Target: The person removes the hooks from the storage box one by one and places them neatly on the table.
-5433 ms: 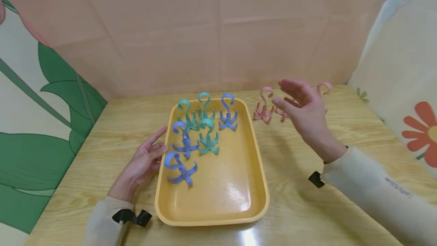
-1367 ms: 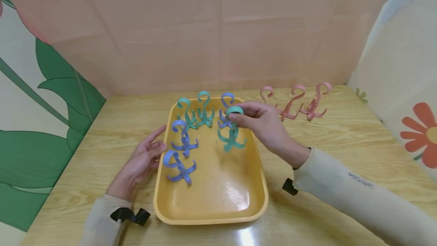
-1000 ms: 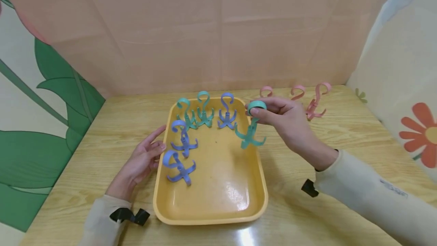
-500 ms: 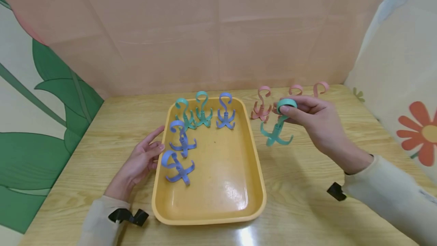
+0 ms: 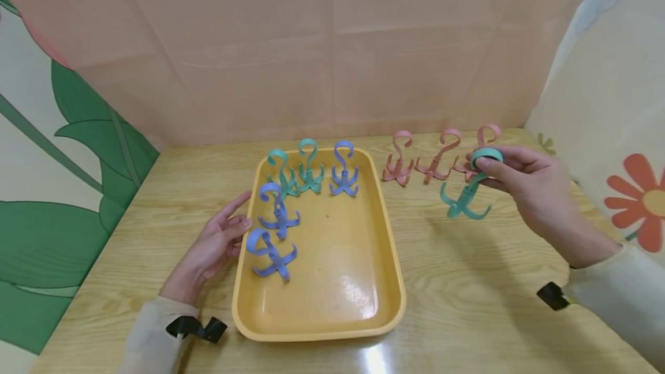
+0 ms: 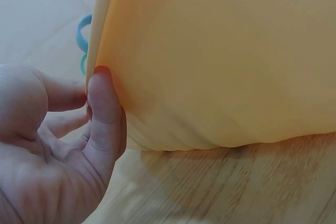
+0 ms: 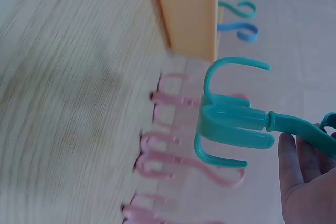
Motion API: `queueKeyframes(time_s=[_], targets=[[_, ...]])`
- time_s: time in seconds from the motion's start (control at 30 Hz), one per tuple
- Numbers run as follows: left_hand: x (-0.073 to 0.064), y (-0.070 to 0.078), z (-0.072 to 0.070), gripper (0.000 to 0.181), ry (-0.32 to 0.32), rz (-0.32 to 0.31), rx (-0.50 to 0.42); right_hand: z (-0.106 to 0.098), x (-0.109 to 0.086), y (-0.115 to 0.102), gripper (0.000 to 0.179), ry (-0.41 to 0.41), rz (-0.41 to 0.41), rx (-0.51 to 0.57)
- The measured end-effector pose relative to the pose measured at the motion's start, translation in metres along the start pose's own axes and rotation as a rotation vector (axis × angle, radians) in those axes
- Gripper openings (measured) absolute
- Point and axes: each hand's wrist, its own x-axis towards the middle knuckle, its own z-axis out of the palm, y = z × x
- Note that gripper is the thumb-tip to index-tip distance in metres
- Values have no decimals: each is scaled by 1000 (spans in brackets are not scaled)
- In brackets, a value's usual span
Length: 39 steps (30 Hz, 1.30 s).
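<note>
My right hand (image 5: 542, 195) pinches a green four-pronged hanger hook (image 5: 462, 202) by its curled top, holding it above the table to the right of the tray. The right wrist view shows its prongs hanging free, away from the fingers. Thumb and fingers of my left hand (image 5: 210, 250) grip the left rim of the yellow tray (image 5: 332, 276). In the tray stand two green hooks (image 5: 310, 178) and three blue hooks (image 5: 280, 218), along its far end and left side. Three pink hooks (image 5: 399, 169) stand in a row behind the held hook, the rightmost partly hidden by my right hand.
The wooden table (image 5: 441, 305) carries everything. A plain pinkish backdrop (image 5: 332, 62) rises behind its far edge. Patterned sheets with a green leaf (image 5: 41, 241) and a red flower (image 5: 644, 201) flank the left and right sides.
My right hand has lifted a green hook out of the tray and carried it right, past the tray's edge, to in front of the pink hooks. The left hand stays on the rim.
</note>
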Motion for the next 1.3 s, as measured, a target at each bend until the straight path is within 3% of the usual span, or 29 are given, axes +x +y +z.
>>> queueKeyframes(time_s=[0.33,0.93,1.3], targets=[[-1,0,0,66,9,-2,5,-43,2,0,23,136,75,11],[0,0,1,66,16,-11,13,-114,19,16,25,223,115,43],[1,0,1,66,7,-11,22,-143,36,23,23,341,196,89]])
